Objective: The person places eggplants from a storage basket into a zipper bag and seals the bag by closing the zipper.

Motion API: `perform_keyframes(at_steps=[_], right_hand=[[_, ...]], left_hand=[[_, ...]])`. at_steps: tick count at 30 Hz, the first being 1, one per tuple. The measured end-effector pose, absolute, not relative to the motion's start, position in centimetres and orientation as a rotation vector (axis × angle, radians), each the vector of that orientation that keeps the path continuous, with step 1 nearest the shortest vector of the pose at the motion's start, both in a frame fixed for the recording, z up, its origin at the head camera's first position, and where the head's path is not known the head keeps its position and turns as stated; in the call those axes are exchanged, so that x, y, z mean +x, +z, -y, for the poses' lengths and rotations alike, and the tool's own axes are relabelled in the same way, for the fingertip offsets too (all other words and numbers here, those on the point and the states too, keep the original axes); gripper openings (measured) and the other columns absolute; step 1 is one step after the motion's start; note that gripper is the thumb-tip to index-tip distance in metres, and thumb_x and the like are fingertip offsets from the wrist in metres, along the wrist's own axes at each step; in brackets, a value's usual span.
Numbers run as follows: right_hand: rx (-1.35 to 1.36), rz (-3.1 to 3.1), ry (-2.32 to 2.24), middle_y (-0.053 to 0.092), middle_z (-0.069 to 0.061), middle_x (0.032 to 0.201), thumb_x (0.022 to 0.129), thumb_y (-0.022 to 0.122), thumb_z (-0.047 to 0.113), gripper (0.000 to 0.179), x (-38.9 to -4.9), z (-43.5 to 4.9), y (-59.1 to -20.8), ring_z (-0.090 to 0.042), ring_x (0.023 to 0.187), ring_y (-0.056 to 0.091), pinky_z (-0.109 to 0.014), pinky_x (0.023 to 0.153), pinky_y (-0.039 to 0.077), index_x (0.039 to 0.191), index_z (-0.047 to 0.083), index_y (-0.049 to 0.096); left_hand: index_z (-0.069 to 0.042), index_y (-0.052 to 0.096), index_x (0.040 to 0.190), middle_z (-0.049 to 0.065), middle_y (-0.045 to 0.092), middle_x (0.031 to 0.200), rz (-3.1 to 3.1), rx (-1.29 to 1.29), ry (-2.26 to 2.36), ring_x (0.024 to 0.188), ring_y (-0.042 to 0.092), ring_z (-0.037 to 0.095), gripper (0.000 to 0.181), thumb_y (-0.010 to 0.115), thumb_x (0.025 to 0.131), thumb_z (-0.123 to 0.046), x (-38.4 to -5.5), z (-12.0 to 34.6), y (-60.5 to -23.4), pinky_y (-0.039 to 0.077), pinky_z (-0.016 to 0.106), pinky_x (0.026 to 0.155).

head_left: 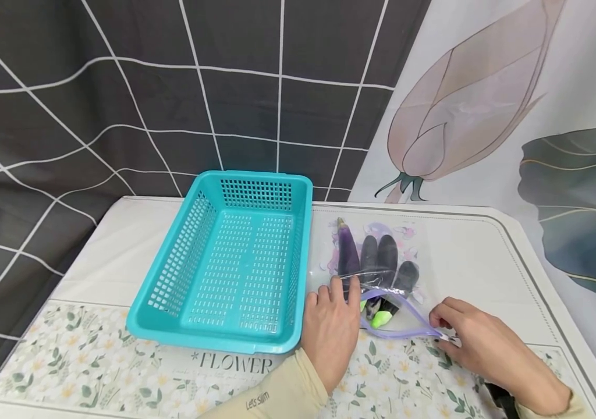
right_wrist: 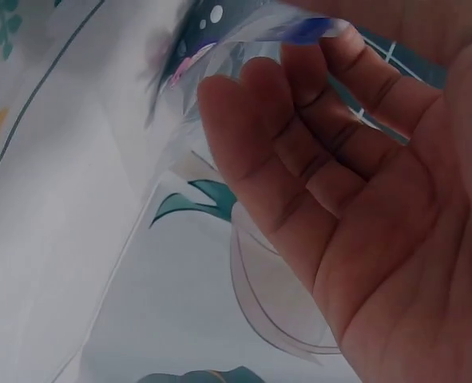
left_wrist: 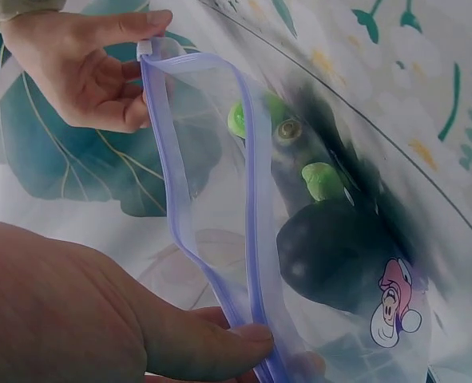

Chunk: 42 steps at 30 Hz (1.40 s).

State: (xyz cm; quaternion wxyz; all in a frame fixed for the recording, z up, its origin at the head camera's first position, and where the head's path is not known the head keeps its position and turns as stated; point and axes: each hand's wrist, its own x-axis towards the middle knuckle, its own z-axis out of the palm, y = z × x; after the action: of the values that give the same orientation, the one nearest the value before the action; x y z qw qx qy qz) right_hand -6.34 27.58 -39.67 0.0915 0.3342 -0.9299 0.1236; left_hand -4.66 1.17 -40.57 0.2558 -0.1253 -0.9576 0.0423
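A clear zip bag with a purple zip edge lies on the table, its mouth gaping toward me. Several dark eggplants are inside; bright green stem ends show near the mouth. My left hand pinches the left end of the zip edge between thumb and fingers, as the left wrist view shows. At the opposite end, my right hand pinches the bag's corner by the white slider. In the right wrist view, the right fingers are bent beside the purple edge.
Left of the bag stands a turquoise plastic basket with slotted walls, close beside my left hand. A floral cloth covers the front of the white table. Behind hang a dark checked curtain and a flower-printed one.
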Motion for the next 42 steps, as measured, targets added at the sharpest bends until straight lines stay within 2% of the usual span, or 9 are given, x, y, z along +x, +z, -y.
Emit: perform_keyframes(at_steps=[11, 14, 17, 18, 19, 24, 27, 34, 42], right_hand=[[0.973, 2.677, 0.469, 0.063, 0.015, 0.089, 0.062, 0.085, -0.005, 0.044, -6.6, -28.2, -39.1, 0.007, 0.070, 0.054, -0.014, 0.059, 0.047, 0.093, 0.020, 0.067], [0.973, 2.615, 0.506, 0.065, 0.014, 0.089, 0.090, 0.076, 0.022, 0.008, -6.9, -28.4, -39.1, 0.006, 0.070, 0.054, -0.012, 0.060, 0.045, 0.095, 0.020, 0.069], [0.948, 2.558, 0.536, 0.066, 0.014, 0.086, 0.103, 0.044, 0.051, 0.042, -7.1, -28.4, -38.9, 0.006, 0.067, 0.053, -0.011, 0.057, 0.042, 0.093, 0.020, 0.071], [0.934, 2.543, 0.543, 0.066, 0.013, 0.085, 0.102, 0.032, 0.056, 0.054, -7.1, -28.4, -38.9, 0.006, 0.066, 0.052, -0.011, 0.056, 0.041, 0.092, 0.020, 0.071], [0.920, 2.529, 0.547, 0.067, 0.012, 0.084, 0.102, 0.032, 0.057, 0.055, -7.1, -28.4, -38.8, 0.006, 0.065, 0.053, -0.012, 0.055, 0.041, 0.092, 0.019, 0.072], [0.858, 2.482, 0.575, 0.071, 0.009, 0.083, 0.102, 0.038, 0.057, 0.053, -7.1, -28.5, -38.4, 0.006, 0.062, 0.057, -0.011, 0.052, 0.042, 0.090, 0.019, 0.074], [0.838, 2.475, 0.585, 0.071, 0.009, 0.081, 0.100, 0.040, 0.058, 0.053, -7.1, -28.6, -38.3, 0.008, 0.063, 0.057, -0.010, 0.052, 0.043, 0.089, 0.019, 0.075], [0.816, 2.462, 0.561, 0.071, 0.009, 0.076, 0.099, 0.042, 0.060, 0.056, -7.3, -28.6, -38.2, 0.007, 0.062, 0.059, -0.012, 0.054, 0.047, 0.084, 0.017, 0.075], [0.779, 2.438, 0.533, 0.072, 0.006, 0.074, 0.097, 0.043, 0.063, 0.058, -7.3, -29.1, -38.2, 0.008, 0.059, 0.060, -0.011, 0.051, 0.047, 0.080, 0.017, 0.075]], left_hand=[[-0.019, 0.064, 0.132, 0.007, 0.062, 0.105, 2.626, -0.330, 0.118, 0.074, 0.058, 0.018, 0.040, 0.061, 0.093, -0.027, -4.7, -1.2, -40.3, 0.040, 0.033, 0.066], [-0.020, 0.065, 0.131, 0.007, 0.063, 0.108, 2.623, -0.330, 0.128, 0.076, 0.059, 0.018, 0.039, 0.061, 0.093, -0.028, -4.7, -1.4, -40.3, 0.040, 0.033, 0.067], [-0.020, 0.065, 0.130, 0.008, 0.064, 0.112, 2.623, -0.333, 0.142, 0.080, 0.059, 0.018, 0.038, 0.061, 0.093, -0.028, -4.6, -1.5, -40.3, 0.040, 0.033, 0.067], [-0.020, 0.065, 0.130, 0.008, 0.064, 0.114, 2.622, -0.335, 0.146, 0.080, 0.059, 0.018, 0.038, 0.060, 0.094, -0.028, -4.5, -1.5, -40.3, 0.040, 0.033, 0.068], [-0.019, 0.065, 0.130, 0.008, 0.064, 0.115, 2.625, -0.334, 0.148, 0.081, 0.060, 0.018, 0.038, 0.060, 0.094, -0.028, -4.5, -1.5, -40.3, 0.041, 0.033, 0.068], [-0.018, 0.061, 0.136, 0.009, 0.064, 0.118, 2.645, -0.321, 0.156, 0.083, 0.060, 0.019, 0.043, 0.057, 0.094, -0.028, -4.4, -1.7, -40.1, 0.042, 0.035, 0.073], [-0.017, 0.059, 0.138, 0.009, 0.064, 0.119, 2.644, -0.324, 0.141, 0.086, 0.061, 0.020, 0.048, 0.062, 0.092, -0.029, -4.3, -2.0, -39.7, 0.043, 0.038, 0.079], [-0.015, 0.057, 0.140, 0.011, 0.062, 0.126, 2.698, -0.368, 0.058, 0.108, 0.060, 0.026, 0.085, 0.077, 0.074, -0.065, -4.3, -2.7, -38.7, 0.041, 0.053, 0.098], [-0.014, 0.054, 0.143, 0.012, 0.056, 0.135, 2.698, -0.449, 0.037, 0.121, 0.055, 0.028, 0.084, 0.072, 0.079, -0.066, -4.9, -4.1, -38.0, 0.036, 0.059, 0.105]])
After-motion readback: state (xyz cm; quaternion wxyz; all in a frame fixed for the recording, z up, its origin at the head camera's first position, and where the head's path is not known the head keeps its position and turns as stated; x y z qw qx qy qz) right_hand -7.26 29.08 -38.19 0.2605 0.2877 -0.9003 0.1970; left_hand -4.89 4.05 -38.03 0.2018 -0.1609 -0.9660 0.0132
